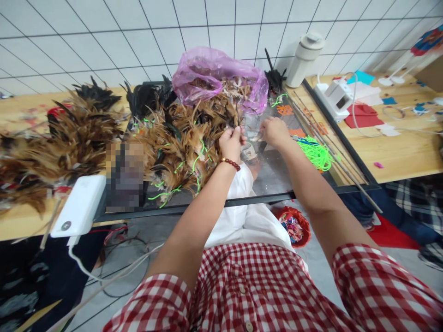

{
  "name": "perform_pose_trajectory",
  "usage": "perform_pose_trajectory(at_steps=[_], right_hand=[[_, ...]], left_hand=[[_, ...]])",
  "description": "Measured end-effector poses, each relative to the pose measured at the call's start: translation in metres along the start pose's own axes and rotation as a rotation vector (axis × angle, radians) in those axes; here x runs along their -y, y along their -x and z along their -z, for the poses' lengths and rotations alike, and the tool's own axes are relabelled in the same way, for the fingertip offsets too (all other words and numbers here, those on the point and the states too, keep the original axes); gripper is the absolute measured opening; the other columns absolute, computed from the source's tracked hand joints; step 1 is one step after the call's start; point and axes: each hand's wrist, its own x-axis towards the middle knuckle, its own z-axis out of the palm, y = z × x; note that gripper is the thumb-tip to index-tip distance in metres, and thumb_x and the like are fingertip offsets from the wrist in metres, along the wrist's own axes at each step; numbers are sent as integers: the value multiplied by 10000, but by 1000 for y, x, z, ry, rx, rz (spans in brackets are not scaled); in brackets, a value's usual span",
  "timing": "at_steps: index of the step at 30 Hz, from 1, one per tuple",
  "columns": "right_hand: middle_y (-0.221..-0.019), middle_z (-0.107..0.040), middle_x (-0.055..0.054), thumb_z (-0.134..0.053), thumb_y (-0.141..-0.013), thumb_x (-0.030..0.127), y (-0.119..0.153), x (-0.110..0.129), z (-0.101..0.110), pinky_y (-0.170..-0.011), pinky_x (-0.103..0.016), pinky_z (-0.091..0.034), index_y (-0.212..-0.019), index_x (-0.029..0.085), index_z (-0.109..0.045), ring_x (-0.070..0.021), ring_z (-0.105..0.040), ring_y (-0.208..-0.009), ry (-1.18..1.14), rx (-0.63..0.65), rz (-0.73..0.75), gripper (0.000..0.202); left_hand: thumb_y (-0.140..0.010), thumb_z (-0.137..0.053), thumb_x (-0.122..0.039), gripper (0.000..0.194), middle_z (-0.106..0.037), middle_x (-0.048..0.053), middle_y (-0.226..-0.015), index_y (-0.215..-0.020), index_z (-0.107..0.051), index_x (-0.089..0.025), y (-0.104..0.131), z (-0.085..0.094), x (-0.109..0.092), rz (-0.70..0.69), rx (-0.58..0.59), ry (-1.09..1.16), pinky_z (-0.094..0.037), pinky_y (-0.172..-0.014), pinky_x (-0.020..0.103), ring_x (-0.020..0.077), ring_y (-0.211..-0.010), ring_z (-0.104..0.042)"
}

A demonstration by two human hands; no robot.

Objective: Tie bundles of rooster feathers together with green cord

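My left hand [231, 145], a beaded bracelet on its wrist, is closed in a pinch at the right edge of the feather pile, on a small bunch of brown feathers [236, 121]. To its right, my right hand [276, 131] is closed over the dark glass-like tray [273, 173]. Whatever its fingertips hold is too small to make out; a pale scrap lies close by them. Brown feathers [187, 143] tied with green string cover the tray's left half. A bundle of bright green cords [316, 154] rests beside my right forearm.
Behind the pile sits a pink plastic bag [221, 76] of feathers. A white tumbler [304, 60] and a power strip [334, 99] stand at right, near thin sticks [321, 129]. A white power bank [79, 205] is at left. Below the table is a red basket [302, 230].
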Motion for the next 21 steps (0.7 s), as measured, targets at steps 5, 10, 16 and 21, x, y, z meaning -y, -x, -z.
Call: perform_pose_trajectory(at_steps=[5, 10, 16, 21], right_hand=[[-786, -642, -72, -600, -889, 213, 6, 13, 1, -843, -399, -502, -762, 192, -606, -233, -611, -814, -485, -123, -156, 128], [-696, -556, 6, -657, -873, 409, 22, 41, 4, -700, -284, -459, -750, 210, -597, -139, -507, -674, -996, -141, -16, 242], [-855, -659, -59, -615, -881, 348, 33, 53, 5, -820, -341, -489, -799, 204, -645, -192, -583, -814, -643, -262, 95, 168], [-1007, -703, -109, -501, -893, 207, 36, 50, 12, -923, -412, -487, -953, 201, -753, -265, -632, -989, -417, -173, 280, 260]], left_hand=[[-906, -728, -243, 187, -652, -48, -709, -772, -622, -165, 4, -3, 0, 61, 25, 6, -435, -539, 141, 10, -490, -544], [-940, -672, -193, 165, -680, -25, -703, -784, -639, -152, 4, -3, 2, 99, 98, 25, -494, -583, 160, 32, -520, -595], [-859, -786, -262, 242, -676, -16, -654, -719, -622, -152, 6, -4, 4, 115, 117, 38, -593, -733, 219, 101, -694, -718], [-865, -780, -251, 220, -696, -5, -684, -738, -629, -151, 7, -2, 0, 139, 99, 70, -604, -780, 245, 120, -749, -738]])
